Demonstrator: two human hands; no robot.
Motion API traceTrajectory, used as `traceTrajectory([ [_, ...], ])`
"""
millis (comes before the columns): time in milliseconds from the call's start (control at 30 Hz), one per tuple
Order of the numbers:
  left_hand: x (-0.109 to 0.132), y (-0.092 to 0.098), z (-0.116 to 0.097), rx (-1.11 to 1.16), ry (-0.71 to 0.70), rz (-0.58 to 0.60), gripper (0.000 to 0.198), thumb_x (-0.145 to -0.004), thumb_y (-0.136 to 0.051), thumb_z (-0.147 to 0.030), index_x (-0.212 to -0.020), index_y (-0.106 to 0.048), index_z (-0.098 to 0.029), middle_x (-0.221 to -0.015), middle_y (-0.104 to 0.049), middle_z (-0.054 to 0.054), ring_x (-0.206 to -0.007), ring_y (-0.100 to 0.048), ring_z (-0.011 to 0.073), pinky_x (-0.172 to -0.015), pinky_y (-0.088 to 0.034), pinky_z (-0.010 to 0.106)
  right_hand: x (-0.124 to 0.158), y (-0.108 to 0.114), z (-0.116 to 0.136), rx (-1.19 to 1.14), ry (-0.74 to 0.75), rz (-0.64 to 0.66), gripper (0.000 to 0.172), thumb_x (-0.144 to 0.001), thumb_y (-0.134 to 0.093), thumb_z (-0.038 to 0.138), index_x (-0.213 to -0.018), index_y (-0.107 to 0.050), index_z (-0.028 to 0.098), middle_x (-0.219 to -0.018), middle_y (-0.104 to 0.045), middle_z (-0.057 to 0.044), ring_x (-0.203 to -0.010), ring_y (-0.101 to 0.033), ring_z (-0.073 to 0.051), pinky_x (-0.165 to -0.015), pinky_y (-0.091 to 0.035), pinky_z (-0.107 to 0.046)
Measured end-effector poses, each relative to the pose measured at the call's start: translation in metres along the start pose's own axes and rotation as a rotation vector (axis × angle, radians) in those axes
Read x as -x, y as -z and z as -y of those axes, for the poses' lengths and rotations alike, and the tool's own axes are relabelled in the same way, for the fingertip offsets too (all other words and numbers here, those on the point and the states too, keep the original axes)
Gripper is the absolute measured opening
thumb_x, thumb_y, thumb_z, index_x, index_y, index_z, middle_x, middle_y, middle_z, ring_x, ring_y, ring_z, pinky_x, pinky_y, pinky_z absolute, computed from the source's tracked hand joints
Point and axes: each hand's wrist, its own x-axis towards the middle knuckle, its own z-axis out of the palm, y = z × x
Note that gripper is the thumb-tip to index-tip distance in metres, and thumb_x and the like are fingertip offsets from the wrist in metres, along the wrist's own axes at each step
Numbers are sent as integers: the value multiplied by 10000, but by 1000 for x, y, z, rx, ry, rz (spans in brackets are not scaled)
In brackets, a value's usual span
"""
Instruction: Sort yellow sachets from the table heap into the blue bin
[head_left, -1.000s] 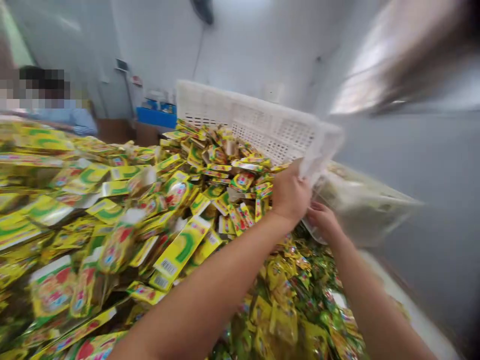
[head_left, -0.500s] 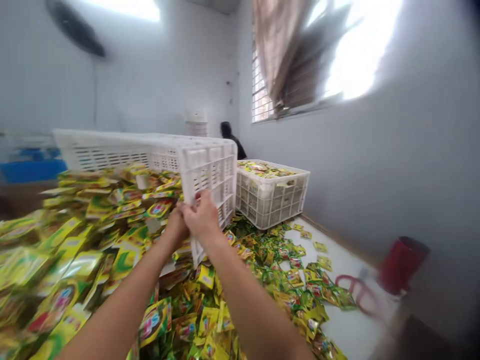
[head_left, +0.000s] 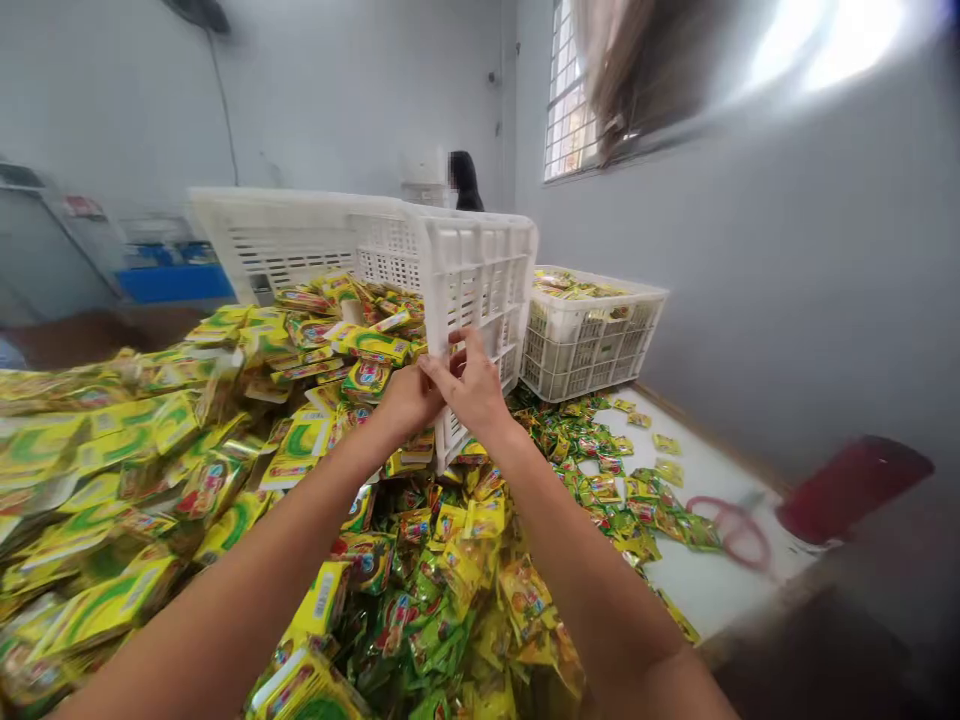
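Note:
A white plastic crate [head_left: 480, 250] with slotted walls lies tipped, its opening facing me. Yellow-green boxes [head_left: 367, 345] fill its mouth and spread into a large heap on the left. My right hand [head_left: 476, 392] is closed on the crate's near right rim, with the fingers curled against the outer slotted wall. Right beside it, my left hand [head_left: 411, 400] grips the same rim from the inner side, its fingertips partly hidden. Below my arms lies a pile of small shiny yellow and green sachets [head_left: 457, 560].
Behind to the right stands another white crate [head_left: 592, 340], full of sachets. Pink-handled scissors [head_left: 739, 530] and a red cylindrical container [head_left: 851, 490] lie on the white tabletop [head_left: 697, 590] by the wall. A person in dark clothing [head_left: 466, 182] is in the background.
My view has tilted downward and swung left, so everything sits higher and further right. Both hands stay on the crate's rim. Any movement of the crate itself is hard to make out.

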Motion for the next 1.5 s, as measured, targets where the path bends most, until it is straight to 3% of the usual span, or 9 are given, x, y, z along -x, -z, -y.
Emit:
traceTrajectory([
  [200,96,50,4,-70,-91,-52,300,-840,-622,-355,-1059,-725,-177,-1042,-753,87,-944,-690,235,-861,-527,341,15,2,1,-37,34,17,567,-776,-689,250,-1283,-435,263,-901,-617,-11,-749,-605,-173,-739,-528,-365],
  [400,224,50,48,-427,-331,215,339,-864,-611,-292,-1199,-649,-330,-1375,-580,41,-1351,-403,319,-1101,-277,563,55,8,4,8,-4,-55,559,-744,-674,168,-1267,-486,222,-977,-621,-47,-785,-591,-177,-718,-517,-335],
  [533,272,59,75,-534,-221,33,422,-869,-612,-276,-1288,-587,-316,-1476,-467,62,-1407,-315,335,-1136,-197,593,139,10,16,38,-52,260,105,-794,-606,144,-876,-641,199,-741,-632,10,-660,-583,-142,-650,-468,-266],
  [633,304,68,74,-508,-126,-164,465,-847,-641,-232,-1301,-574,-310,-1476,-466,46,-1407,-322,319,-1161,-206,563,212,10,16,81,-55,515,132,-816,-588,116,-776,-666,214,-738,-638,4,-692,-595,-159,-664,-459,-278],
  [767,361,61,60,-461,-18,-381,425,-805,-671,-145,-1194,-646,-314,-1434,-516,31,-1383,-368,319,-1151,-271,547,270,5,1,320,-81,509,224,-783,-653,111,-963,-696,238,-921,-623,-67,-885,-581,-241,-757,-485,-363],
  [900,412,42,64,-377,61,-338,374,-809,-656,-130,-1150,-666,-285,-1384,-561,55,-1347,-423,311,-1138,-310,536,283,0,-8,460,-48,506,344,-704,-738,124,-1021,-653,226,-1019,-582,-90,-1018,-505,-282,-852,-461,-409],
  [1167,454,44,90,-86,406,-487,169,-887,-577,-219,-1020,-674,-177,-1173,-668,98,-1142,-607,237,-1097,-401,438,291,17,-6,20,-425,313,254,-806,-638,371,-965,-533,203,-796,-581,4,-635,-584,-169,-574,-466,-284],
  [1300,456,45,85,-126,335,-488,162,-865,-593,-188,-992,-692,-178,-1139,-682,97,-1133,-608,245,-1083,-409,430,305,26,-1,-350,-647,320,298,-861,-572,465,-1006,-529,208,-822,-585,-2,-583,-589,-144,-501,-473,-258],
  [1500,453,13,43,-132,290,-382,214,-841,-606,-182,-1034,-680,-234,-962,-705,51,-872,-653,212,-862,-502,345,339,30,11,-375,-741,297,265,-832,-635,447,-848,-554,195,-707,-527,33,-502,-531,-109,-431,-427,-215],
])
